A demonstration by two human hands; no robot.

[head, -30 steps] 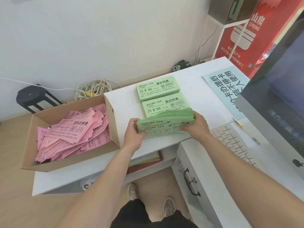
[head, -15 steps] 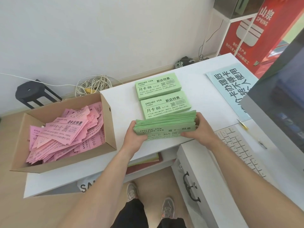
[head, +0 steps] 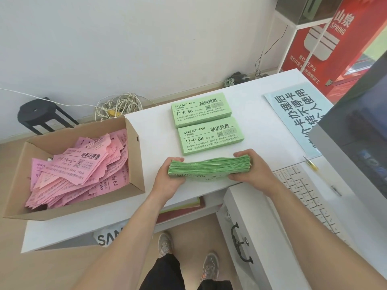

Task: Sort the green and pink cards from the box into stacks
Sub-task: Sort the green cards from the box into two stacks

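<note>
I hold a thick bundle of green cards (head: 209, 167) on edge near the front of the white table (head: 150, 130), its long side facing up. My left hand (head: 169, 181) grips its left end and my right hand (head: 251, 168) grips its right end. Two neat green card stacks lie flat behind it, one nearer (head: 210, 136) and one farther (head: 201, 109). A cardboard box (head: 134, 164) at the table's left holds a loose heap of pink cards (head: 83, 168).
A white keyboard (head: 310, 195) and a monitor (head: 360, 143) stand at the right, with a pale blue printed sheet (head: 293, 114) behind them. A black stool (head: 41, 114) and tangled cables (head: 119, 105) sit on the floor beyond the table.
The green bundle has tipped up from showing its printed face to standing on edge between my hands. Both hands stay on its ends.
</note>
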